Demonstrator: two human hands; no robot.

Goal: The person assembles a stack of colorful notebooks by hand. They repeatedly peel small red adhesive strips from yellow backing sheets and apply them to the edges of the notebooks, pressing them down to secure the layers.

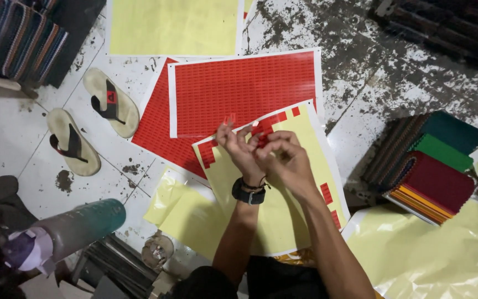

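— Where are we?
— Peeling, I'd judge. My left hand [240, 148] pinches a small red sticker [229, 119]; my right hand [284, 160] is closed around more, over the mostly stripped yellow sheet [283, 216] on the floor.
— Next?
— Working a fingernail under another sticker edge.

Soft, even light falls from overhead, brightest on the white floor [6, 138] at left. The lower left corner lies dark and blurred.
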